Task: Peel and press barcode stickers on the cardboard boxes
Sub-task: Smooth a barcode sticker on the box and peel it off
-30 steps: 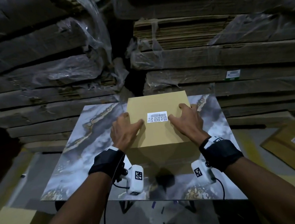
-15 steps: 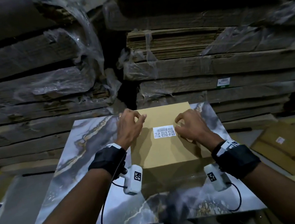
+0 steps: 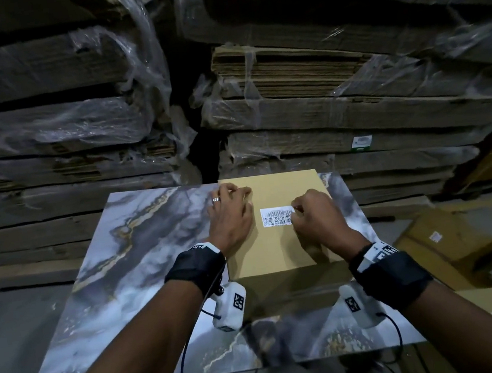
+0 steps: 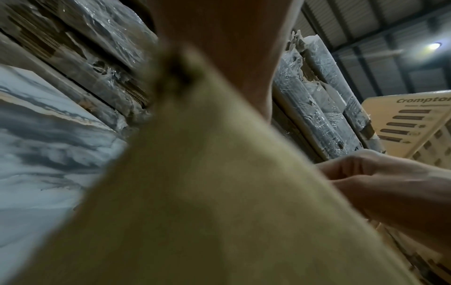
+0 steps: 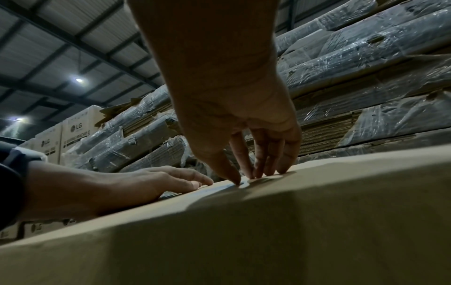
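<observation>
A tan cardboard box (image 3: 277, 253) stands on the marble-patterned table (image 3: 126, 278), with a white barcode sticker (image 3: 275, 217) stuck on its top. My left hand (image 3: 231, 219) lies on the box top left of the sticker, its fingers relaxed towards the far left corner. My right hand (image 3: 313, 218) is arched over the sticker's right edge. In the right wrist view its fingertips (image 5: 258, 173) and thumb point down and press on the box top (image 5: 268, 231) at that edge, while the left hand (image 5: 136, 185) lies flat. The left wrist view shows the blurred box (image 4: 195, 192) and the right hand (image 4: 378, 183).
Tall stacks of plastic-wrapped flattened cardboard (image 3: 352, 105) rise right behind the table. Another cardboard box (image 3: 462, 240) with a label lies on the floor to the right. Printed cartons (image 5: 73, 135) stand off to the left, and one more printed carton (image 4: 410, 123) stands to the right.
The left hand has slid from beside the sticker up towards the far left corner. The right hand has moved inward and its fingertips now press the sticker's right edge.
</observation>
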A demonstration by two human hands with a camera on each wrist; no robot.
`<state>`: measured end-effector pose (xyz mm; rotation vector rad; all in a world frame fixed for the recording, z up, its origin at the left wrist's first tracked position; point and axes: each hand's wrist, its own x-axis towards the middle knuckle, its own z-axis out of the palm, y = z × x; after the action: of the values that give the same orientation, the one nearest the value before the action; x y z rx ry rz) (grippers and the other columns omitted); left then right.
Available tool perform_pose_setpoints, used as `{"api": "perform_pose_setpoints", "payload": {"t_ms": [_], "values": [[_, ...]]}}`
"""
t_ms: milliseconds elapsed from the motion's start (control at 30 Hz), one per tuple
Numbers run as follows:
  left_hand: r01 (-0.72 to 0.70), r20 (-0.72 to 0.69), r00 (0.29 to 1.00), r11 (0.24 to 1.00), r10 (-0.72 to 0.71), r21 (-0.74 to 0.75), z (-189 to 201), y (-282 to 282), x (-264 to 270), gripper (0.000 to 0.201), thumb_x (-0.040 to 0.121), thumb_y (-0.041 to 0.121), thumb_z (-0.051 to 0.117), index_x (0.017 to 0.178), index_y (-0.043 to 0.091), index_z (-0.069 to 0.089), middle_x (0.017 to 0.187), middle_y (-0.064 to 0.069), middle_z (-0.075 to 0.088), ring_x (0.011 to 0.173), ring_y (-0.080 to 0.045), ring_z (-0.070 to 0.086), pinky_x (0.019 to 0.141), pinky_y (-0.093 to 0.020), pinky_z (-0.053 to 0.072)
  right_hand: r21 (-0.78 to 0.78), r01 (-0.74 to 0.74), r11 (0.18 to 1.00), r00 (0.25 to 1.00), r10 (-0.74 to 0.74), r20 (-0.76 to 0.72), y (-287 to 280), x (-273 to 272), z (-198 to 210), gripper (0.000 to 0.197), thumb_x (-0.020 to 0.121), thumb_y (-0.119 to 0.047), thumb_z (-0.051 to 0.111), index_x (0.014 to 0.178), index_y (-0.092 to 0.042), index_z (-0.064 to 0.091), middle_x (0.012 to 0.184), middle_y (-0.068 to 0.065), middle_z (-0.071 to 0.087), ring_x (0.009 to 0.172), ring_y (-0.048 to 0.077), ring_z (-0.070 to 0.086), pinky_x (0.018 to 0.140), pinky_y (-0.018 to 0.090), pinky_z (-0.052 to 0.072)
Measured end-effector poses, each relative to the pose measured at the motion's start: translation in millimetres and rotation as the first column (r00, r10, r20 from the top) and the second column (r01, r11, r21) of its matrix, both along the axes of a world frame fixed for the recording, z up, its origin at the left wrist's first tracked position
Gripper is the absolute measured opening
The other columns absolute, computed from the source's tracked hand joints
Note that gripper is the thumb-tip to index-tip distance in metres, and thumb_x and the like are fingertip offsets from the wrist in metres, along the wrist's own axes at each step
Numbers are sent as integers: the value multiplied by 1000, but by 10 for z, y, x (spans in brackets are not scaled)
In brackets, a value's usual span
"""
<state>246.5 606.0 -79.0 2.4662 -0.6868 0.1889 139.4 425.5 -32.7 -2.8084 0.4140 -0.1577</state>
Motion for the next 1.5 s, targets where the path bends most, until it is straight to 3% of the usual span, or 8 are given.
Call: {"api": "perform_pose_setpoints", "payload": {"t_ms": [233,433,733,1033,1233,1333,1433,1500], "values": [[-21,15,1000,999,22,-47,41,-5,-42,30,97,34,49,124,25,61,129,-4,44,121,-25,37,97,-50,43,96,100,990,989,-110,102,7,58,20,16,85,-24,63,76,-16,73,70,-2,70,69,21,65,61,38,56],[-56,43,997,992,61,-111,40,-12,-59,16,97,37,54,99,23,62,113,0,49,107,-21,42,90,-49,45,67,112,991,993,-114,29,47,138,65,20,90,-17,53,73,-15,64,73,3,67,70,27,64,62,42,56],[-55,82,995,994,63,-97,35,-17,-69,20,99,38,53,98,21,64,109,-1,51,104,-20,42,86,-47,46,122,143,982,984,-127,-127,-15,284,137,24,80,-12,52,64,-7,68,67,13,69,65,33,68,64,44,61],[-63,76,994,990,73,-130,14,-15,-72,32,100,42,52,85,16,64,103,-2,52,102,-24,43,82,-47,47,168,152,974,971,-115,-208,-16,370,347,25,89,-4,54,79,-4,77,77,13,74,75,27,70,64,28,53],[-64,71,995,989,74,-134,12,-19,-63,25,100,39,54,93,17,65,104,-2,52,102,-24,44,82,-48,47,364,174,915,985,-158,-76,-135,250,276,19,95,-9,55,102,-7,73,81,14,76,76,28,73,79,50,63],[-72,70,994,989,81,-129,9,-25,-64,26,99,40,54,93,18,65,103,-1,52,102,-23,44,82,-47,47,446,171,879,980,-198,14,-141,156,277,22,100,-8,54,119,-7,66,84,14,74,70,19,68,68,37,60],[-71,69,994,987,81,-141,8,-26,-61,27,99,40,54,93,17,66,103,-2,53,102,-24,44,82,-48,48,231,137,963,990,-136,-22,-95,46,251,11,94,-21,71,95,-12,78,68,-2,69,59,4,59,51,20,43],[-73,66,994,987,83,-146,12,-24,-64,28,99,41,53,94,17,66,103,-2,53,102,-25,45,81,-49,49,180,96,979,995,-95,-13,-36,15,218,11,91,-21,76,90,-11,80,72,1,73,60,3,54,50,16,39]]}}
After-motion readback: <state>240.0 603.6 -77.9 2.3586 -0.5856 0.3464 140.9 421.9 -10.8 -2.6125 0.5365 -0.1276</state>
